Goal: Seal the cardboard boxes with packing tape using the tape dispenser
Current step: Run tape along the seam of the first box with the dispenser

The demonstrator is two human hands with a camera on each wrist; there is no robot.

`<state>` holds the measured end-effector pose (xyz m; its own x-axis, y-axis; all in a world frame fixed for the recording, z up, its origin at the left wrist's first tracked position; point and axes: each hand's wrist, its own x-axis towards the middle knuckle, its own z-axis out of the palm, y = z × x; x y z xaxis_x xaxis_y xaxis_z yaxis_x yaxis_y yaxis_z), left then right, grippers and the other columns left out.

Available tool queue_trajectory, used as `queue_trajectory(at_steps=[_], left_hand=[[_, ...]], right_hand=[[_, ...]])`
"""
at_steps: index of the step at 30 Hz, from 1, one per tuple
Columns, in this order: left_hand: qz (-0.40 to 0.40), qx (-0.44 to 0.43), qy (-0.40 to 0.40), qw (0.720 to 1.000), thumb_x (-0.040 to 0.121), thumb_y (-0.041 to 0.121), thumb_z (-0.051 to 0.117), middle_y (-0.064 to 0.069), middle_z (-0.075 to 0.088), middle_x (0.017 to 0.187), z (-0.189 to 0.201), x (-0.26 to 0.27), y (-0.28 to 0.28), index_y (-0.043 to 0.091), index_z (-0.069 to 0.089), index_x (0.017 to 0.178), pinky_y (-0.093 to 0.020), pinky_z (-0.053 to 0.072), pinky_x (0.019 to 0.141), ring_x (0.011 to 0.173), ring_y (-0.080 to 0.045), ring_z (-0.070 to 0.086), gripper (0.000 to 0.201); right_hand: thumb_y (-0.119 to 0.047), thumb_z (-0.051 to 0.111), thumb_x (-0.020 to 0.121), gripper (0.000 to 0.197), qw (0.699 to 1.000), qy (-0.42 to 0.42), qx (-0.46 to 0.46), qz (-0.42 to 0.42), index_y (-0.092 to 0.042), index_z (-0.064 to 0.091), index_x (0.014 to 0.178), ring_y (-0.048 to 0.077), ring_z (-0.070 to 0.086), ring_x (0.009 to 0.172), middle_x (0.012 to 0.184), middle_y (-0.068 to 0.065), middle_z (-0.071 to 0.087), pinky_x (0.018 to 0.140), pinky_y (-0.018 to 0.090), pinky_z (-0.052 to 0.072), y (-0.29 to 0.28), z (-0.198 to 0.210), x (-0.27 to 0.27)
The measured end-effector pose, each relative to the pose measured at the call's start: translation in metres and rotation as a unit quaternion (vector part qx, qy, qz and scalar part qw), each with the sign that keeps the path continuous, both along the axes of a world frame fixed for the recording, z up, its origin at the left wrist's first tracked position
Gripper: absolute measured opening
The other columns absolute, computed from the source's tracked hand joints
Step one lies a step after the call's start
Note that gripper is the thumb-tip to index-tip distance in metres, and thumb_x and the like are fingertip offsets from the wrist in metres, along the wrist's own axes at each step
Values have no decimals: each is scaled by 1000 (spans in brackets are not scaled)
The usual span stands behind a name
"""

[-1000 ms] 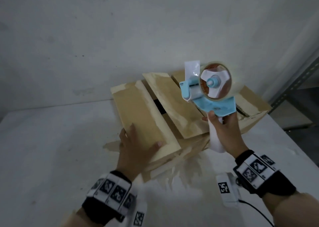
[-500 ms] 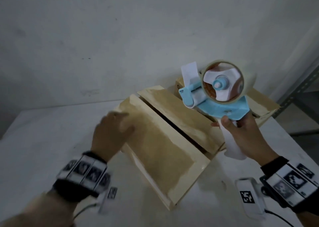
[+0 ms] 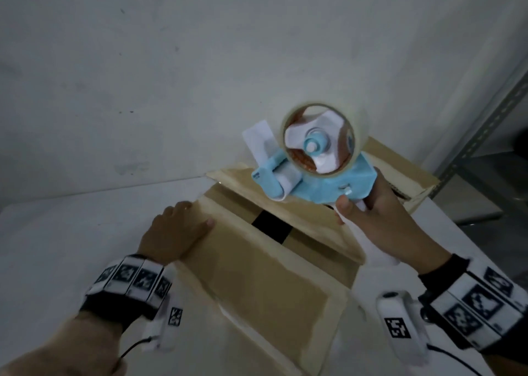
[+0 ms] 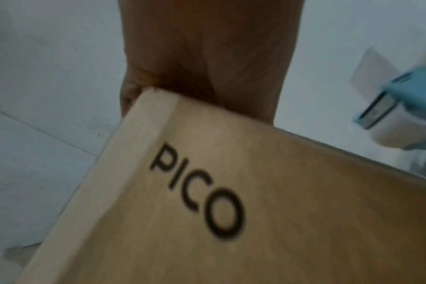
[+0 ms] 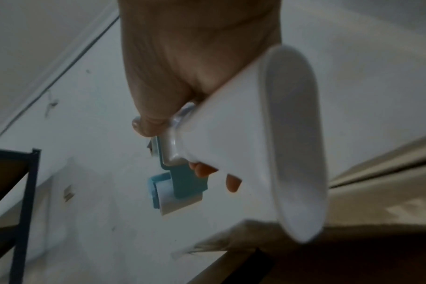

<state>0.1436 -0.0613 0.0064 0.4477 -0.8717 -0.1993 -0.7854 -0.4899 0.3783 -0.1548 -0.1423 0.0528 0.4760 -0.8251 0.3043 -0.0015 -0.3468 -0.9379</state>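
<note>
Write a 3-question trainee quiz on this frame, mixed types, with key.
1. True or false: the tape dispenser is already pressed against the cardboard box.
2. The right hand grips the dispenser by its: A) tape roll B) white handle C) blade.
3. Fill in: the left hand rests on the near ____ of the box.

Key: 1 false, it is held in the air above the box. 2 B. 3 flap; a dark gap shows between the two flaps.

Two boxes (image 3: 257,275) (image 3: 400,169) stood on the table (image 3: 71,232); one dispenser (image 3: 308,175) above them held one tape roll (image 3: 357,126); two hands (image 3: 171,238) (image 3: 380,224); one shelf (image 3: 485,135) beside the table.
</note>
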Motion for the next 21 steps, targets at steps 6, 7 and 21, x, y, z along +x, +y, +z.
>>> queue_trajectory(at_steps=[6, 7, 21], left_hand=[[-21, 40, 1, 999, 86, 54, 48, -10, 41, 135, 11, -9, 30, 12, 31, 135, -35, 37, 94, 119, -28, 46, 66], [-16, 40, 8, 999, 86, 54, 48, -10, 41, 134, 11, -9, 30, 13, 31, 135, -35, 38, 94, 119, -29, 47, 67], [1, -289, 395, 872, 96, 28, 38, 4, 68, 83, 80, -67, 1, 20, 67, 80, -24, 46, 68, 73, -12, 61, 35]], right_hand=[[-69, 66, 59, 63, 996, 83, -22, 36, -24, 42, 96, 6, 54, 53, 69, -13, 60, 50, 27, 51, 9, 29, 0], [-67, 65, 60, 64, 995, 85, -27, 44, -23, 42, 100, 7, 54, 54, 72, -12, 60, 49, 25, 51, 11, 36, 1], [-70, 65, 59, 71, 997, -58, -31, 48, -30, 41, 112, -1, 61, 78, 95, -27, 62, 55, 20, 54, 12, 43, 66]])
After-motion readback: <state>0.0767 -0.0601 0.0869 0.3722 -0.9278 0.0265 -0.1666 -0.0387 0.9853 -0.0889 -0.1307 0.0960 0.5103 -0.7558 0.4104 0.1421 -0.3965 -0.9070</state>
